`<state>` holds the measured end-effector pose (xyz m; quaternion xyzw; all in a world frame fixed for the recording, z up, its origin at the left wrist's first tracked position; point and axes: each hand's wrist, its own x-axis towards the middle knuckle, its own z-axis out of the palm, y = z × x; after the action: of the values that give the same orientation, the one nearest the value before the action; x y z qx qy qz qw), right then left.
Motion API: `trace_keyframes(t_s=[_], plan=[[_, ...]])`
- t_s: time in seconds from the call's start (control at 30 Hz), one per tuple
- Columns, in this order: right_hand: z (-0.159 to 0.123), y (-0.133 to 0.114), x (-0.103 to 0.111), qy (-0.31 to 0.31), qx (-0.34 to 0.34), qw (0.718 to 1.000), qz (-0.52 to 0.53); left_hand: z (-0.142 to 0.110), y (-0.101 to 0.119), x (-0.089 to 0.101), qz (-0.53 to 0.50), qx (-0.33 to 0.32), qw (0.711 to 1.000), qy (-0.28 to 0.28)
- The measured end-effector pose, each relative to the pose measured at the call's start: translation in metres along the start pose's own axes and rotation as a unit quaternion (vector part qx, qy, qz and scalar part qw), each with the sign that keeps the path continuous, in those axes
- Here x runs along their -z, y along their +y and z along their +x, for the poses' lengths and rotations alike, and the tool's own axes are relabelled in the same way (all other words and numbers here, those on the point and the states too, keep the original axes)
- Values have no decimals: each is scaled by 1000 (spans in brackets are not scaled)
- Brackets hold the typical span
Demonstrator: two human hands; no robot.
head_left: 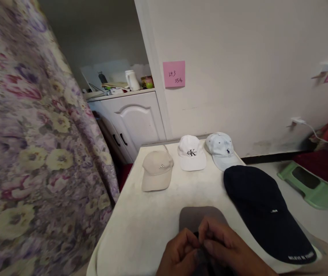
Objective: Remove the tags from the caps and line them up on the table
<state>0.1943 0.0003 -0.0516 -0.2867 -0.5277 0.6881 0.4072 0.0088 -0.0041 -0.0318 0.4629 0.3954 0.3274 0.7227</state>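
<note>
A grey-brown cap (200, 215) is at the near side of the table, its brim toward the far side. My left hand (178, 253) and my right hand (228, 245) meet over the cap, fingers curled and pinching at a dark part of it. The fingers hide what exactly they grip there. To the right lies a large navy cap (258, 203) with white lettering on its brim. Further back rest a beige cap (157, 170), a white cap (192, 153) with black letters, and a pale blue cap (221, 150).
The caps lie on a table with a cream cover (140, 226). A floral curtain (37, 153) hangs at left. Behind are a white cabinet (137, 122) and a wall with a pink note (174, 74). A green stool (310, 188) stands at right.
</note>
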Motion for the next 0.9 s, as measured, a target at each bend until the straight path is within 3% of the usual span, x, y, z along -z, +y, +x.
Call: trace_keyframes(t_s=[0.43, 0.63, 0.9], plan=[[-11, 3, 9, 2, -64, 998, -27, -1, 0, 2, 49, 15, 999, 11], [-7, 10, 8, -27, -61, 998, 10, -1, -6, 0, 75, 21, 997, 13], [-9, 1, 5, -13, -61, 998, 5, 2, -12, 6, 104, 21, 994, 9]])
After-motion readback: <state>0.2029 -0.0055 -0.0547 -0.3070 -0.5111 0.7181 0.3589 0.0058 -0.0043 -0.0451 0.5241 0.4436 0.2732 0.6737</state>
